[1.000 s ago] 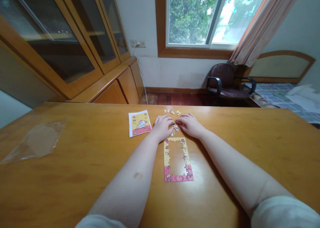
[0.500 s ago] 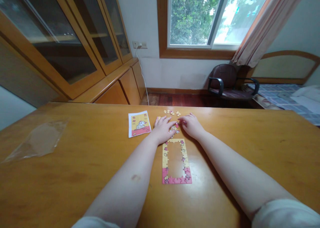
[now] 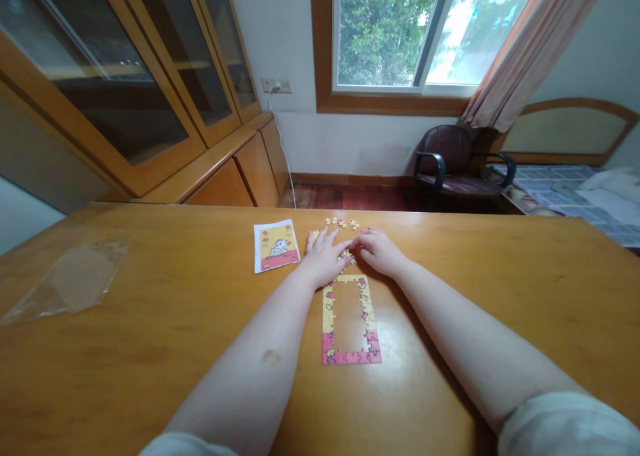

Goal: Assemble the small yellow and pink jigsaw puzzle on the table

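Note:
My left hand lies over a small heap of loose puzzle pieces, its fingers spread. At the heap's right side is my right hand, fingers curled down at the pieces; whether a piece is between them is hidden. Nearer to me lies a puzzle frame of joined border pieces, yellow above and pink below, with bare tabletop inside it. Beyond my hands are several scattered pieces. Left of my left hand rests a picture card showing a white animal on yellow and pink.
A clear plastic bag lies flat at the left of the wooden table. Past the table's far edge stand a dark armchair and a bed. A glass-door cabinet rises at the far left.
My right hand has shifted slightly left, closer to my left hand and over the heap. My left hand stays nearly in place. The whole view has moved a little.

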